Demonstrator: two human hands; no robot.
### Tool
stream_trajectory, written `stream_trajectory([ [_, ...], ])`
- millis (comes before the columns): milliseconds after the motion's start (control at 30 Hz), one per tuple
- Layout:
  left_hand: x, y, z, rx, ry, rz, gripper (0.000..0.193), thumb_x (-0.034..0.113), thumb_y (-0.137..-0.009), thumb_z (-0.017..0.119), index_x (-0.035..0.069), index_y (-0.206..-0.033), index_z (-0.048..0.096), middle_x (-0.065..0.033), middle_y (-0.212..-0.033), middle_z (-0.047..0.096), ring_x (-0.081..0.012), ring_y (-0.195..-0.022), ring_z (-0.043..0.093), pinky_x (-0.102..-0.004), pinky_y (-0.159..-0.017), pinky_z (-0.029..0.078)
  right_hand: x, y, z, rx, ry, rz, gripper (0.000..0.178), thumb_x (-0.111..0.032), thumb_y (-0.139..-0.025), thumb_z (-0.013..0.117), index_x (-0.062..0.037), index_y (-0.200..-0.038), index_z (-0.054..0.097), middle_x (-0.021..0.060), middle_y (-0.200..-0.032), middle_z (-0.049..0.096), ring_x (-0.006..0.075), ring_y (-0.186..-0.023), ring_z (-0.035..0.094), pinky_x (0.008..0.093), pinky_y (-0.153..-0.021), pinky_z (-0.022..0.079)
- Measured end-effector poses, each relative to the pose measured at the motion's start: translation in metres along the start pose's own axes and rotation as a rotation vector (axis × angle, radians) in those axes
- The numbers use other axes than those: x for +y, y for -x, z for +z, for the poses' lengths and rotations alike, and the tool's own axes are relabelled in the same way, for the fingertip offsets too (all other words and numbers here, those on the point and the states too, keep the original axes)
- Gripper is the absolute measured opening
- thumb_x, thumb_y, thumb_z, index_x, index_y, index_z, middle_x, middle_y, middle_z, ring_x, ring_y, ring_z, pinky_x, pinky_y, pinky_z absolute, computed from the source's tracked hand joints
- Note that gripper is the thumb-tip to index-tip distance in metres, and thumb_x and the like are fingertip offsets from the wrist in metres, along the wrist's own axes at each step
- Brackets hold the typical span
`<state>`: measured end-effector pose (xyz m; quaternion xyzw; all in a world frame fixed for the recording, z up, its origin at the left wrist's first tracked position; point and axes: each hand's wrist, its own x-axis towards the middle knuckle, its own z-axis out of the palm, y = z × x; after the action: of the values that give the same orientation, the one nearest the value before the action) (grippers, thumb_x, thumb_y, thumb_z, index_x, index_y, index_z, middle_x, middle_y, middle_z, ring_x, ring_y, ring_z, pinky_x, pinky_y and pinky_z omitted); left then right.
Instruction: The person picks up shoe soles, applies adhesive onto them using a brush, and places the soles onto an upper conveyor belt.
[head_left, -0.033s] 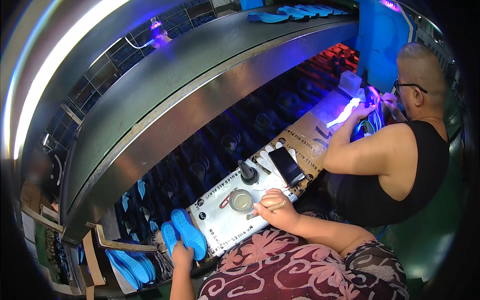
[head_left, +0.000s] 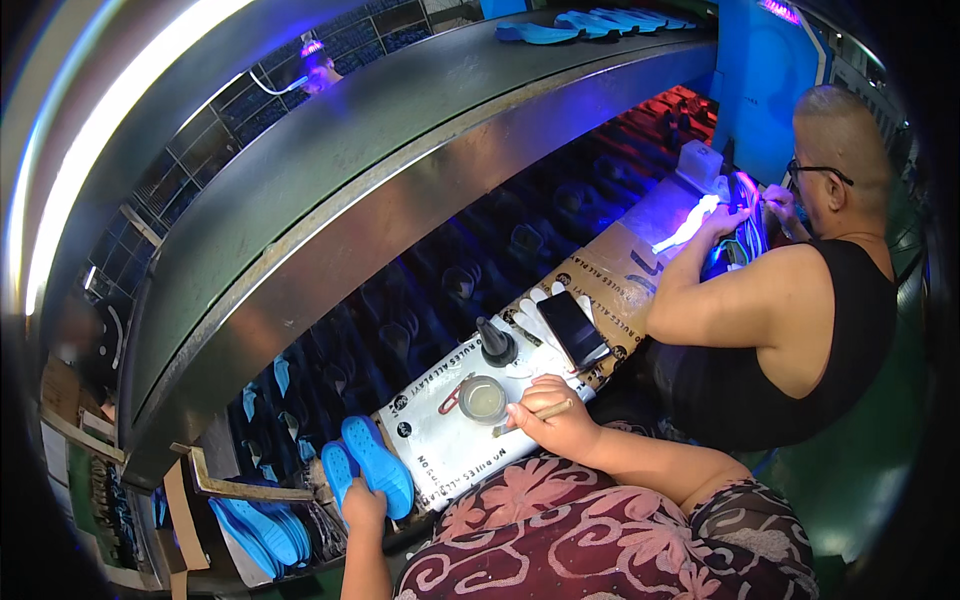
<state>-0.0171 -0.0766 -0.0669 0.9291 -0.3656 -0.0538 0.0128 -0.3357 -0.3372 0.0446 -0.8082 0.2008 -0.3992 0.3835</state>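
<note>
In the lower left, my left hand [head_left: 364,507] is closed on the heel end of a blue shoe sole [head_left: 340,467]. A second blue sole [head_left: 378,466] lies right beside it, to its right, at the end of the white-covered work board [head_left: 430,440]. My right hand [head_left: 558,417] grips a thin brush [head_left: 553,410] with a pale wooden handle. The brush's tip points down and left, just right of a round glass jar [head_left: 483,399] holding cloudy pale liquid. Behind the jar stands a dark cone-topped bottle [head_left: 496,341], and a red clip-like loop [head_left: 452,397] lies to its left.
A black phone [head_left: 573,328] rests on white gloves [head_left: 535,322]. Several blue soles [head_left: 262,535] are stacked at lower left; more [head_left: 590,24] lie on the conveyor belt [head_left: 400,90]. At right, a co-worker [head_left: 790,310] handles something under bright violet light.
</note>
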Motion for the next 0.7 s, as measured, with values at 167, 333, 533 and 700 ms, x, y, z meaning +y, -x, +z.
stream_trajectory([
  [167,0.006,0.003,-0.018,0.027,0.094,-0.139,0.036,0.022,-0.077,0.061,-0.001,-0.103,0.053,-0.0244,-0.086,0.066,-0.0403,-0.076,0.064,-0.0502,-0.071,0.05,-0.004,0.004,0.006,0.003,-0.018,0.082,0.028,-0.017,-0.089,0.06,-0.007,-0.063,0.066,0.0076,-0.063,0.063,0.0273,-0.065,0.059,0.038,-0.068,0.043],
  [333,0.009,0.009,-0.009,-0.2,1.267,-0.444,0.028,0.023,-0.082,0.059,0.003,-0.1,0.05,-0.0073,-0.065,0.056,-0.0182,-0.046,0.049,-0.033,-0.046,0.042,-0.001,0.007,0.016,0.026,-0.006,0.128,0.024,-0.011,-0.088,0.061,-0.0046,-0.065,0.066,0.0071,-0.061,0.061,0.024,-0.062,0.057,0.0351,-0.064,0.044],
  [533,0.049,0.027,-0.052,-0.411,1.888,-0.439,0.023,0.021,-0.085,0.057,0.007,-0.102,0.051,-0.0045,-0.067,0.055,-0.0135,-0.044,0.044,-0.0238,-0.043,0.037,-0.006,0.004,0.019,-0.004,-0.068,0.215,0.029,-0.014,-0.091,0.057,-0.0004,-0.068,0.067,0.0078,-0.061,0.059,0.0188,-0.062,0.055,0.0313,-0.062,0.043],
  [700,0.09,0.046,-0.092,-0.251,1.734,-0.094,0.05,0.007,-0.086,0.055,0.002,-0.13,0.034,-0.0158,-0.105,0.06,-0.0207,-0.08,0.065,-0.0268,-0.055,0.054,-0.027,-0.015,0.027,-0.063,-0.193,0.211,0.033,-0.016,-0.095,0.053,0.0014,-0.07,0.065,0.007,-0.063,0.058,0.0149,-0.061,0.053,0.0283,-0.06,0.042],
])
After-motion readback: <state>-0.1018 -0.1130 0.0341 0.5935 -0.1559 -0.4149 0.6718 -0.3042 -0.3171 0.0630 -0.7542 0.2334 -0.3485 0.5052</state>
